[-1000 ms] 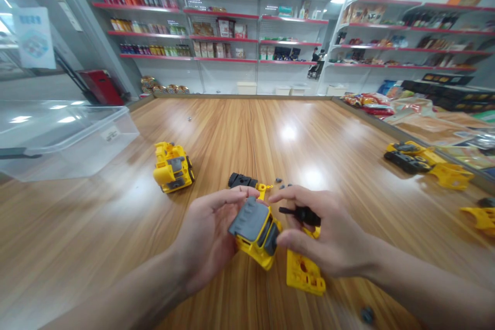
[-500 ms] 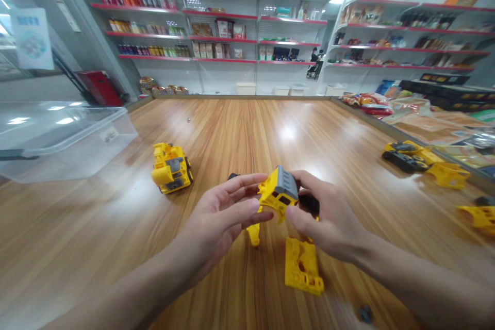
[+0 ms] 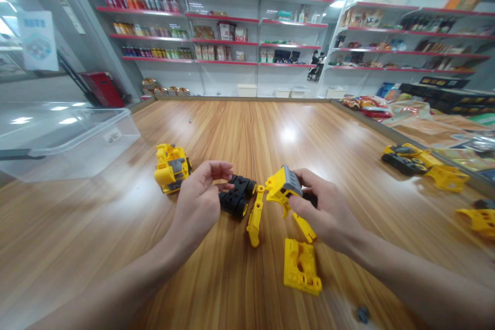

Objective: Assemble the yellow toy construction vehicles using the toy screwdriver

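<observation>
My right hand grips a yellow toy truck cab with a grey roof, held above the table. My left hand is empty, its fingers apart and curled over the edge of a black wheeled chassis; whether they touch it I cannot tell. Between the hands lies a narrow yellow arm piece. Another yellow strip pokes out below the right hand. Nearer to me rests a flat yellow base plate with holes. Something dark behind the right fingers is mostly hidden.
An assembled yellow toy vehicle stands left of my left hand. A clear plastic bin is at the left edge. On the right are a tracked yellow toy and another yellow part. A small grey piece lies near the front.
My left hand has let go of the cab and moved left to the black chassis, uncovering it and the yellow arm piece. The cab stays in my right hand.
</observation>
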Demonstrator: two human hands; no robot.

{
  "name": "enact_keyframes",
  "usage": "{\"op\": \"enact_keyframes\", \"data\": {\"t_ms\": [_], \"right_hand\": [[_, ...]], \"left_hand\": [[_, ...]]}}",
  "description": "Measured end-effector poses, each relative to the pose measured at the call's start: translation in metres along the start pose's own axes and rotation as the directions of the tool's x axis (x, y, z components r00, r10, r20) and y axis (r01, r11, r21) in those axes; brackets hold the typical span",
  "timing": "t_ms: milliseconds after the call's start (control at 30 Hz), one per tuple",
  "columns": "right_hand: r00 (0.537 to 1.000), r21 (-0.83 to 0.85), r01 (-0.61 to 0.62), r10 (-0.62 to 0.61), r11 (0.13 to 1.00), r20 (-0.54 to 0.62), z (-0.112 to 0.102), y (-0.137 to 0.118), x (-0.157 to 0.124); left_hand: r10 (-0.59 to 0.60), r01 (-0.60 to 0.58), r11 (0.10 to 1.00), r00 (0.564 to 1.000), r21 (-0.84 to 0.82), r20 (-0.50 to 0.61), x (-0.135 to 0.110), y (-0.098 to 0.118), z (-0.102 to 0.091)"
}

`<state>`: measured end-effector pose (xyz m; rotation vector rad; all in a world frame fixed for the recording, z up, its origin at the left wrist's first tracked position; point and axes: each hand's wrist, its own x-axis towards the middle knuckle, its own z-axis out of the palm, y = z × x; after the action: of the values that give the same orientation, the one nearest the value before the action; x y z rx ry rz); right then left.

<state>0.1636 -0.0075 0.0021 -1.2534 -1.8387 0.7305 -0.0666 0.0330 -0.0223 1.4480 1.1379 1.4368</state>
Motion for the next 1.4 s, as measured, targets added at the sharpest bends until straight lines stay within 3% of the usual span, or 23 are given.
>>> {"op": "enact_keyframes", "data": {"t_ms": [67, 167, 333, 600, 1000, 1100, 1233, 1333, 1400], "right_hand": [[1.0, -0.01, -0.014, 0.014, 1.0, -0.004, 0.0, 0.0, 0.0], [1.0, -0.023, -0.029, 0.029, 0.999, -0.01, 0.0, 0.001, 0.002], [0.999, -0.048, -0.034, 0.034, 0.998, 0.006, 0.0, 0.002, 0.004], [0.997, -0.133, -0.043, 0.051, 0.99, 0.057, 0.002, 0.004, 0.003], [0.996, -0.392, 0.005, 0.03, 0.92, 0.082, 0.0, 0.009, 0.006], [0.991, -0.298, 0.081, -0.045, 0.951, 0.126, 0.0, 0.005, 0.004], [0.965, -0.069, 0.198, -0.182, 0.978, 0.191, 0.001, 0.002, 0.001], [0.954, 0.091, 0.187, -0.203, 0.978, 0.222, 0.001, 0.003, -0.002], [0.95, 0.164, 0.166, -0.203, 0.972, 0.239, 0.002, 0.003, -0.003]], "left_hand": [[0.079, -0.082, 0.953, 0.997, 0.292, 0.024, 0.0, 0.0, -0.003], [0.111, -0.166, 0.778, 0.985, 0.605, 0.129, 0.0, -0.003, -0.005], [0.022, -0.205, 0.627, 0.969, 0.751, 0.246, -0.004, -0.012, -0.002], [-0.046, -0.234, 0.613, 0.943, 0.755, 0.33, -0.005, -0.007, -0.002], [0.074, -0.337, 0.62, 0.924, 0.709, 0.375, -0.01, -0.005, -0.001], [0.196, -0.425, 0.649, 0.895, 0.631, 0.401, -0.014, 0.008, 0.001], [0.325, -0.561, 0.701, 0.801, 0.441, 0.502, -0.021, 0.026, 0.005], [0.354, -0.588, 0.736, 0.757, 0.336, 0.55, -0.024, 0.029, 0.006], [0.362, -0.587, 0.747, 0.754, 0.314, 0.548, -0.024, 0.026, 0.005]]}}
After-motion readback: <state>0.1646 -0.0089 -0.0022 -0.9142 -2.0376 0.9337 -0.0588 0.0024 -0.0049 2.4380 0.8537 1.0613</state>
